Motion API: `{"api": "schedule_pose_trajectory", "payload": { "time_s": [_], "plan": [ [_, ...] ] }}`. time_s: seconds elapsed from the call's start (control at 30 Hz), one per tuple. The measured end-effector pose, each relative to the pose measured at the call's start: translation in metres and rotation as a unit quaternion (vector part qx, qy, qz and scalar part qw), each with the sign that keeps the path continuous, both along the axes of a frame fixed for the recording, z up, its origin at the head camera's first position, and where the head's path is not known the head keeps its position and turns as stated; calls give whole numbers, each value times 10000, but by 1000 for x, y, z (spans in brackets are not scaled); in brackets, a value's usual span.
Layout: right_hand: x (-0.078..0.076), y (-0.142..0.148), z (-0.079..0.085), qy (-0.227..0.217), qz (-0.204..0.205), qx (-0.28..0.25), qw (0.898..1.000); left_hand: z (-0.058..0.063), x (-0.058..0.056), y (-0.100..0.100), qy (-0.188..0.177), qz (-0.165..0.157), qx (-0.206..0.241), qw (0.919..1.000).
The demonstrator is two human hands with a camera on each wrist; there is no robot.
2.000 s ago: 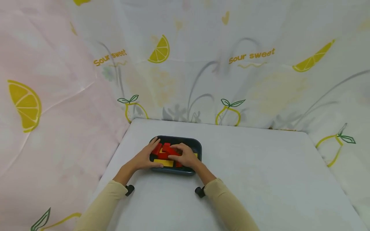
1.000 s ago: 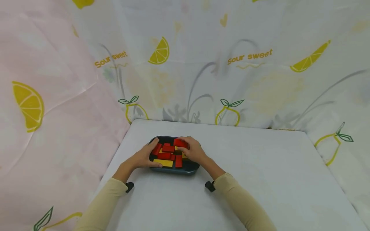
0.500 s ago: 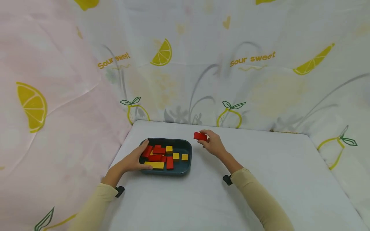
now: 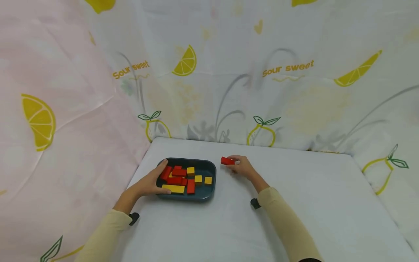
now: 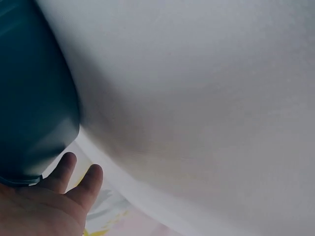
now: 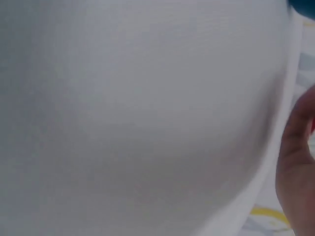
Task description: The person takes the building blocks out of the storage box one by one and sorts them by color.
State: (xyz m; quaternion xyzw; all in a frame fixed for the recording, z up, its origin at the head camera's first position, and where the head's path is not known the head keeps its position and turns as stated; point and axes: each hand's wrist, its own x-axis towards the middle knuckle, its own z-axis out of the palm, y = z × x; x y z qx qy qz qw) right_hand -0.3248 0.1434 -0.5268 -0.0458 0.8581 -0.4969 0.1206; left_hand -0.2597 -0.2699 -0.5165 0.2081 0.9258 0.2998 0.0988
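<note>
My left hand (image 4: 150, 182) grips the left end of a dark blue-green tray (image 4: 215, 182), thumb toward the front rim and fingers toward the back. In the left wrist view, two fingers of the left hand (image 5: 49, 201) extend outside the tray's wall (image 5: 34, 88). Right of the tray, my right hand (image 4: 243, 167) pinches a red rectangular block (image 4: 226, 161) between thumb and fingers, close over the table. The right wrist view shows part of the right hand (image 6: 298, 167), with only a sliver of red at the frame's edge.
Inside the tray lie several red blocks (image 4: 179, 172), a long yellow block (image 4: 175, 189) and small yellow cubes (image 4: 198, 178). The white table (image 4: 294, 203) reaches far to the right. Behind it hangs a lemon-print cloth (image 4: 209, 91).
My right hand has lifted the red block out of the tray, carried it right past the rim and lowered it toward the table. The left hand and tray have shifted left.
</note>
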Motion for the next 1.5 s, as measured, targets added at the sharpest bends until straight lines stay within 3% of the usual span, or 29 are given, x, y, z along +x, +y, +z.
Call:
{"api": "schedule_pose_trajectory", "payload": {
  "time_s": [0.13, 0.3, 0.47, 0.73, 0.93, 1.5],
  "plan": [
    [-2, 4, -5, -662, -9, -401, 9970, -1, -1, 5, -12, -7, 15, 10000],
    [-2, 3, -14, -780, -55, -329, 9964, -5, 3, 5, -28, -72, -145, 9999],
    [-4, -5, -15, -513, -102, -179, 9985, -5, 4, 1, 132, 24, -226, 9997],
    [-8, -13, -16, 225, 75, 1067, 9940, -5, 7, -1, 134, 104, -232, 9996],
    [-8, -15, -19, 129, -54, 1211, 9925, -6, 5, 0, 147, 95, -247, 9995],
    [-2, -18, -19, 615, -187, 1274, 9898, -1, 6, 3, 44, 73, -158, 9998]
  ]
}}
